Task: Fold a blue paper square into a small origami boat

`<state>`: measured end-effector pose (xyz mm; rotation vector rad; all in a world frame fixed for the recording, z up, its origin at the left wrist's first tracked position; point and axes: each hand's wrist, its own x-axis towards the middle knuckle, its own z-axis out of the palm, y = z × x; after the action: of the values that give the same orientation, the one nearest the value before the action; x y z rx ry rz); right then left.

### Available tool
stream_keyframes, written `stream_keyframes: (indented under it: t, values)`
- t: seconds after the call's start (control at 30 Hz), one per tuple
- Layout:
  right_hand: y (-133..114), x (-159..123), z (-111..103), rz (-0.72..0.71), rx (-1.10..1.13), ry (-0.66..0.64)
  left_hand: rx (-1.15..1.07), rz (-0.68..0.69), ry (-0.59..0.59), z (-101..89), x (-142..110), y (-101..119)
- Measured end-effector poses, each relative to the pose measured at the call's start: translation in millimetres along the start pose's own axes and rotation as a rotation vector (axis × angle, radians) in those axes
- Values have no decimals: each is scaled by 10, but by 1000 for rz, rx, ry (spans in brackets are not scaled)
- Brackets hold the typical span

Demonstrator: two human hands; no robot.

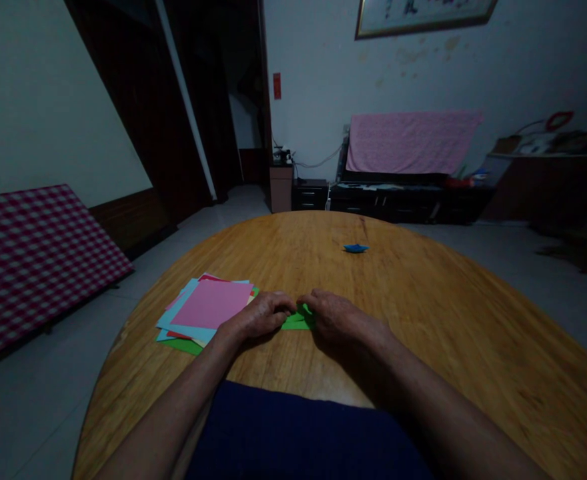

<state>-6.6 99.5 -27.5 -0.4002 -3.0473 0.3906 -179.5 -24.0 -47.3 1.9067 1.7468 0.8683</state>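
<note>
Left hand: your left hand (256, 317) lies palm down, narrow, with its fingers curled in and their tips on the left end of the folded green paper (298, 320); it looks pinched on the paper, though the fingers hide the exact grip.

Right hand: your right hand (341, 321) mirrors it, also narrow and curled, pressing on the paper's right end. Your two sets of fingertips nearly meet above it.

Folded green paper: it sits flat on the table, between and partly under your hands, close to the edge nearest you. Your fingers hide most of its shape.

Paper stack: a loose, fanned pile of square origami paper (206, 312) lies just left of your left hand, with a pink sheet on top and blue, red and green sheets showing beneath.

Blue paper boat: a small folded blue paper boat (356, 248) sits alone, well ahead of your hands, near the far edge.

Table: a round wooden table (473, 320) with a honey-coloured top bears all of this.

Your lap: dark blue clothing (298, 433) fills the space below the table's near edge.

Room: a checked red-and-white cloth (38, 267) leans at left; a pink towel (413, 141) drapes over a black cabinet (408, 200) ahead.
</note>
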Motion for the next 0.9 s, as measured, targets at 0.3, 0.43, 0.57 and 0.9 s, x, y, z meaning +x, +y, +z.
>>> stream_keyframes:
  t: [0.3, 0.43, 0.57, 0.9]
  values:
    - [-80, -13, -12, -36, -72, 57, -29, -48, 25, 17, -8, -31]
    - [-120, -41, -33, -110, -45, 86, -44, -53, 26, 13, -3, -56]
    - [-139, -50, -20, -124, -30, 91, -82, -94, 20, 3, -2, -60]
    - [-64, -6, 27, -156, -38, 105, -72, -75, -18, -31, -16, -78]
